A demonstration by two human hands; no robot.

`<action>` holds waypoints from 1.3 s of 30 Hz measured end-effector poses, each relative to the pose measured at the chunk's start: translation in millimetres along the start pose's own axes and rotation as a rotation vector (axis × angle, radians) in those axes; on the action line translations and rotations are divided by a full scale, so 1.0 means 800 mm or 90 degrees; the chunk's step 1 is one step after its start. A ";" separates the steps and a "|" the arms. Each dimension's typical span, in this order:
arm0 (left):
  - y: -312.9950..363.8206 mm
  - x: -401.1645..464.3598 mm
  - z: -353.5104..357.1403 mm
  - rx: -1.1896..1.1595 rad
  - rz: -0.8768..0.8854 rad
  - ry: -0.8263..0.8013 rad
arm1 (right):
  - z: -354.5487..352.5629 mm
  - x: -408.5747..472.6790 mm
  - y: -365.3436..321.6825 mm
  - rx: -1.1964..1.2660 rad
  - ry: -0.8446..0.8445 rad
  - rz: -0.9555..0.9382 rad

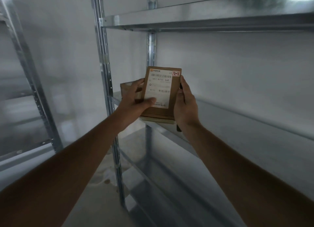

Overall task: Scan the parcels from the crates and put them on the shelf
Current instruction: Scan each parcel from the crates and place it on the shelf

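Your parcel [160, 92]: brown cardboard, matt, smooth face. White paper label [158, 89] stuck flat on it, faint sheen, printed barcodes; small white sticker [176, 73] at its top corner with red handwriting. Behind it a second parcel [126, 87], brown, with a slightly glossy, wrinkled skin. Shelf [237, 118] and uprights [106, 60]: galvanised metal, grey, mottled, dull shine. Wall [237, 65]: plain white, matt.

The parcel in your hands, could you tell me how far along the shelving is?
Done: one parcel already leans at the shelf's left end. In hand: both hands, left and right, hold a labelled box marked 2-2 at that shelf. Left: setting it down; the crates are out of view.
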State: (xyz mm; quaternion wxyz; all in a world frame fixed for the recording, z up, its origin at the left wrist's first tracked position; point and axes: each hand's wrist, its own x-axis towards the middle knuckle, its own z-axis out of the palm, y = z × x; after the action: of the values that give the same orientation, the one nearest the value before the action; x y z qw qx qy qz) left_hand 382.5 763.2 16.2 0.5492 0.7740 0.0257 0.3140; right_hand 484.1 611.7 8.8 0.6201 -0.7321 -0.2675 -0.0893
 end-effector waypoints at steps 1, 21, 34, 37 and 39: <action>-0.009 0.017 -0.006 0.008 -0.004 0.000 | 0.012 0.014 0.004 -0.001 0.004 0.007; -0.176 0.276 -0.097 0.091 0.046 -0.315 | 0.186 0.182 0.055 -0.032 0.260 0.334; -0.202 0.316 -0.091 0.159 0.007 -0.389 | 0.201 0.203 0.071 -0.028 0.265 0.387; -0.204 0.317 -0.088 0.175 -0.014 -0.397 | 0.200 0.203 0.074 -0.038 0.254 0.395; -0.205 0.317 -0.086 0.183 -0.018 -0.396 | 0.201 0.203 0.075 -0.037 0.253 0.393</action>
State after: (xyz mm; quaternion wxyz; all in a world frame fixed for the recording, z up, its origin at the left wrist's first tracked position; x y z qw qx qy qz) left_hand 600.5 983.1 4.0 0.4202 0.9018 -0.0886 0.0484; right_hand 618.6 805.6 -1.9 0.6367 -0.7639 0.0943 -0.0460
